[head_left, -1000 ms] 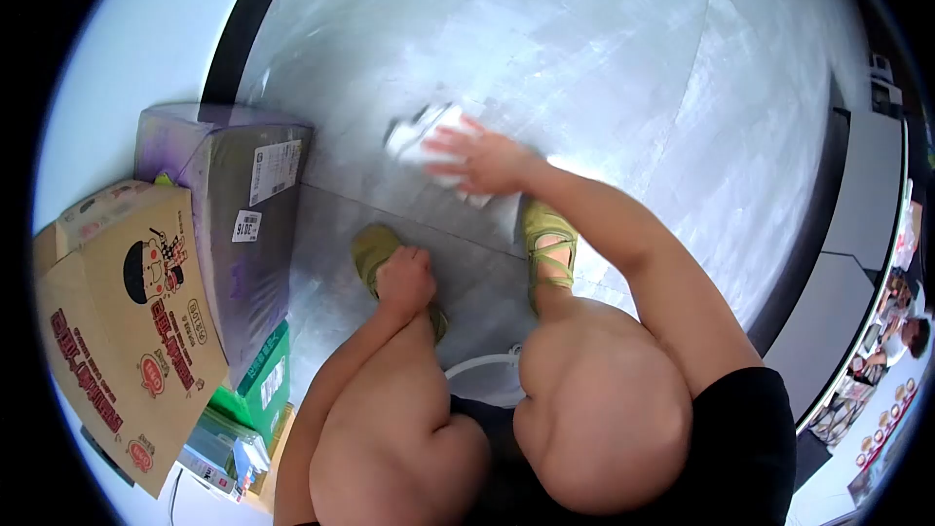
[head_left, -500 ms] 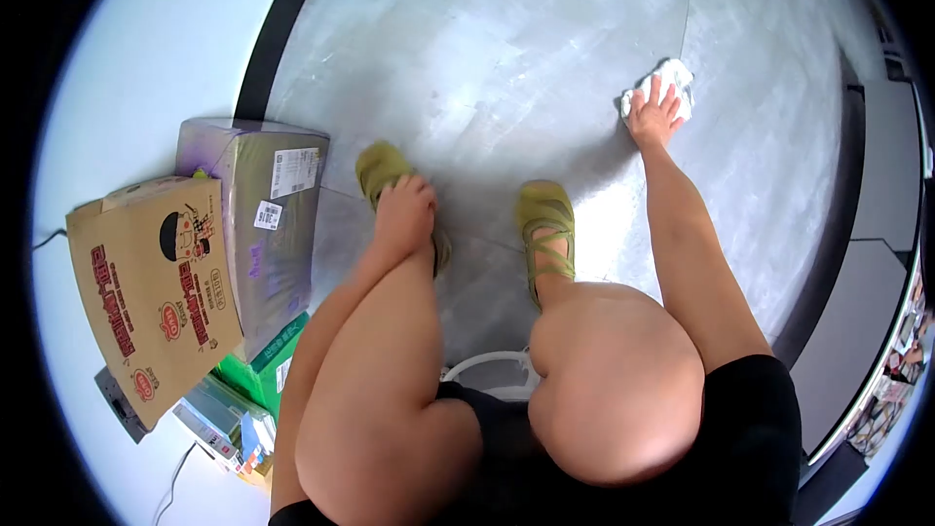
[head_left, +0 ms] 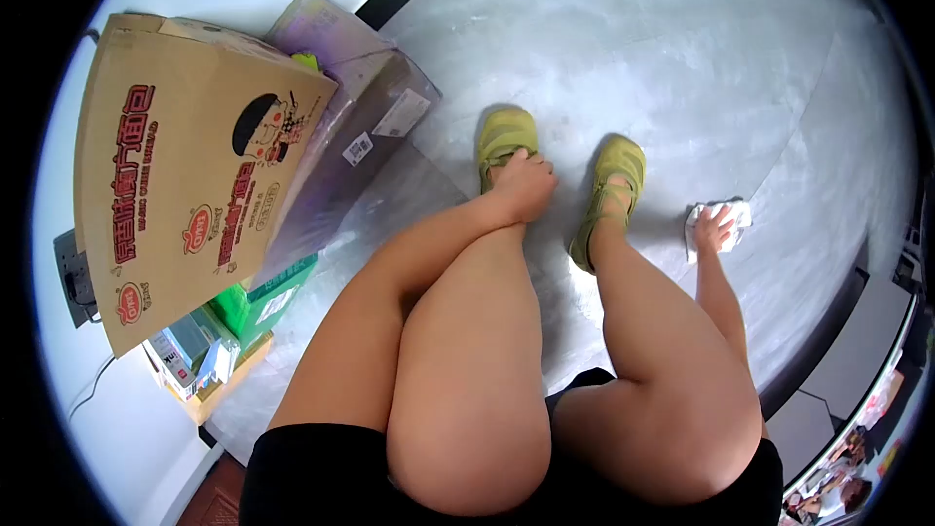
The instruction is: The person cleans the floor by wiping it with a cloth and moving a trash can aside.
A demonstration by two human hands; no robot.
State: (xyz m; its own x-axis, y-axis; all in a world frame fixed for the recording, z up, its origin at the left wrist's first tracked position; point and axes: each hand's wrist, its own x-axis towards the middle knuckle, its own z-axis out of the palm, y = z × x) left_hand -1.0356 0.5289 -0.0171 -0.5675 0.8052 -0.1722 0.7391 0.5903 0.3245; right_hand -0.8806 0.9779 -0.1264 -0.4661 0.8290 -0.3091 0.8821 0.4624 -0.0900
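Observation:
My right hand [head_left: 716, 228] lies flat with its fingers spread on a white cloth [head_left: 742, 217], which rests on the grey floor [head_left: 760, 68] to the right of my feet. My left hand [head_left: 526, 185] is closed, resting near my left ankle just above a green shoe [head_left: 507, 132]; whether it holds anything is hidden. The other green shoe [head_left: 619, 162] stands on the floor between my two hands.
A brown printed carton [head_left: 185, 166] and a purple-grey box [head_left: 375, 117] stand at the left by the wall. Below them are a green box [head_left: 263, 302] and papers. Grey cabinets [head_left: 862, 336] line the right edge.
My right hand and the cloth have moved across the floor to the right and nearer my body. My left hand stays by the ankle. The view has turned, and the cartons appear larger.

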